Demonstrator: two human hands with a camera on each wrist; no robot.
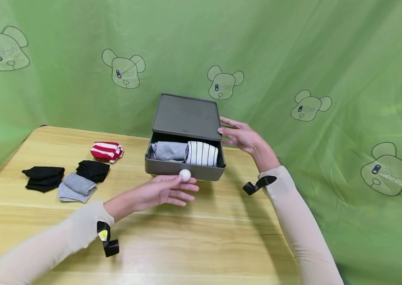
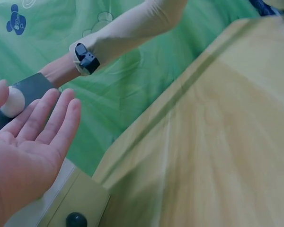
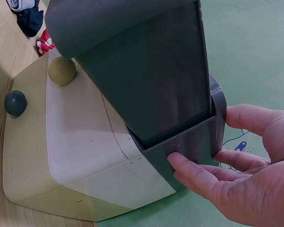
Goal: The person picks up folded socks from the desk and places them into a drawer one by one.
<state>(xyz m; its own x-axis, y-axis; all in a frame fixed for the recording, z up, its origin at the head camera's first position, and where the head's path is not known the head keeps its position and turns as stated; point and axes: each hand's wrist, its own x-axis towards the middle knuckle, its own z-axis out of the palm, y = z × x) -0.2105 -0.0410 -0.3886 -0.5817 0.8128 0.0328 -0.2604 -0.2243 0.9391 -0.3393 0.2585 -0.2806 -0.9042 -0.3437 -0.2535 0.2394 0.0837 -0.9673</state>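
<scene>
A drawer unit (image 3: 90,123) stands on the table with its dark grey top drawer (image 1: 206,173) pulled out. Inside that drawer lie a folded grey cloth (image 1: 170,151) and a white one with black stripes (image 1: 202,153), side by side. My left hand (image 1: 156,194) pinches the drawer's white knob (image 1: 185,175) between thumb and forefinger; its other fingers stretch out below. At the unit's far right, my right hand (image 1: 241,136) grips the corner of the grey top section, as the right wrist view shows, thumb on one side and fingertips on the other.
To the left on the wooden table (image 1: 143,237) lie a red-and-white striped bundle (image 1: 106,151), two black folded cloths (image 1: 45,177) and a grey one (image 1: 77,187). Lower drawers carry a yellowish knob (image 3: 62,71) and a dark knob (image 3: 15,103). A green curtain (image 1: 186,47) hangs close behind.
</scene>
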